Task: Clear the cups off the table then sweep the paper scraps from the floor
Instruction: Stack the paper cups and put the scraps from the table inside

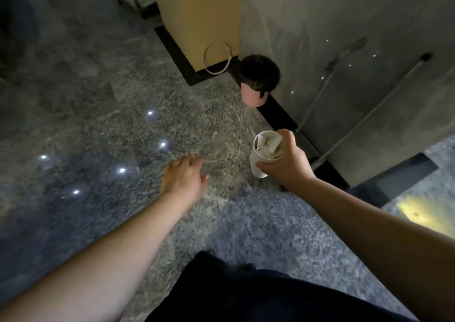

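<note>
Right of centre in the frame, the right hand point(286, 164) curls around a smooth white paper cup point(263, 155) stuffed with crumpled white paper scraps point(269, 143). The left hand point(186, 177) hovers mid-frame, fingers relaxed and spread, holding nothing, over glossy speckled grey stone floor point(98, 115). Higher up, a round pink bin point(254, 95) with a black liner stands against the grey wall point(320, 26).
</note>
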### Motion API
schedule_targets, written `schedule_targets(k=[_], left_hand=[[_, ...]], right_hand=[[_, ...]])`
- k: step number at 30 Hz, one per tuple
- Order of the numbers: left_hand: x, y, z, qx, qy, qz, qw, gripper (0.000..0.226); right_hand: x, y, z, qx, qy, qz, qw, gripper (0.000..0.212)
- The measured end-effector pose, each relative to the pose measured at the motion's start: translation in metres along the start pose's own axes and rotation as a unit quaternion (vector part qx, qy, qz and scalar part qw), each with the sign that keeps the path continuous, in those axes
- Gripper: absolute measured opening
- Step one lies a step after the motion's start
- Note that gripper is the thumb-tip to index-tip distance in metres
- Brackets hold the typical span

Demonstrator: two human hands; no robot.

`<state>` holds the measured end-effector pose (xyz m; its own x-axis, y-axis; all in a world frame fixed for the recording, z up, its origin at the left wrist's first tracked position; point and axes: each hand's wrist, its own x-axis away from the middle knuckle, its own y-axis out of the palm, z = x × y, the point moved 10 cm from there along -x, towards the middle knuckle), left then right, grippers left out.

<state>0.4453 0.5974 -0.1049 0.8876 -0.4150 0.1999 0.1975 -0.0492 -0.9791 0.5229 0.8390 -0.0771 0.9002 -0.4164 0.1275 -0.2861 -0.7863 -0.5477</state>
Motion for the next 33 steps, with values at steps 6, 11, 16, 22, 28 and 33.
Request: schedule_targets(k=[6, 11, 16, 22, 28, 33], left_hand=[[-0.131, -0.018, -0.031, -0.011, 0.031, -0.015, 0.999, 0.055], [-0.246, -0.036, -0.050, -0.044, 0.086, -0.020, 0.995, 0.055], [-0.349, -0.051, -0.049, -0.047, 0.127, -0.042, 0.990, 0.058], [-0.466, -0.067, -0.020, -0.037, 0.176, -0.054, 0.982, 0.058], [-0.591, -0.083, 0.012, -0.018, 0.178, -0.071, 0.981, 0.061], [-0.679, -0.102, 0.034, -0.018, 0.191, -0.054, 0.980, 0.061]], right_hand=[[-0.121, 0.023, -0.021, 0.002, 0.007, 0.007, 1.000, 0.072], [-0.220, 0.032, -0.038, -0.013, 0.035, 0.033, 0.999, 0.069], [-0.303, 0.028, -0.049, -0.015, 0.061, 0.057, 0.996, 0.072], [-0.407, 0.008, -0.044, -0.030, 0.075, 0.090, 0.993, 0.067], [-0.528, -0.018, -0.037, -0.015, 0.070, 0.095, 0.993, 0.071], [-0.607, -0.039, -0.039, -0.031, 0.069, 0.105, 0.992, 0.062]])
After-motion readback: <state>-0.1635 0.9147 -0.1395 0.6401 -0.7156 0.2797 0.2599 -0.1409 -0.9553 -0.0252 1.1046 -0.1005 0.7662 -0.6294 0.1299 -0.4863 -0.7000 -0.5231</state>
